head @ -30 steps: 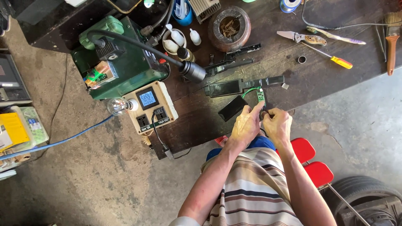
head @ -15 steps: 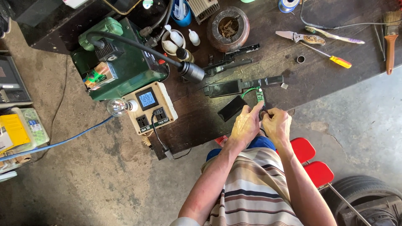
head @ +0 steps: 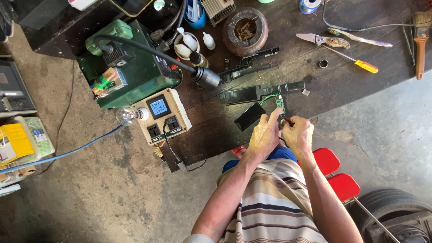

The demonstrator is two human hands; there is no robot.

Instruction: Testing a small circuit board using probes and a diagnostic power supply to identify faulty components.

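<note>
My left hand (head: 264, 134) and my right hand (head: 298, 133) are together at the near edge of the dark workbench (head: 324, 85). The fingers of both pinch a small green circuit board (head: 280, 103) with thin wires running from it. A black rectangular case (head: 249, 116) lies just left of my left hand. Behind the board lies a long black housing (head: 256, 92). What my right fingertips grip is partly hidden.
A green machine (head: 130, 67) with a black hose, a cream socket box with a blue display (head: 159, 112) and a bulb (head: 127, 115) sit at left. Pliers (head: 323, 40), a yellow-handled screwdriver (head: 357, 62), a brush (head: 420, 40) and a round pot (head: 246, 24) lie behind. Red stools (head: 337, 173) and a tyre (head: 396, 216) at right.
The hands stay at the same spot on the board; only the fingers shift slightly. The view has tilted a little.
</note>
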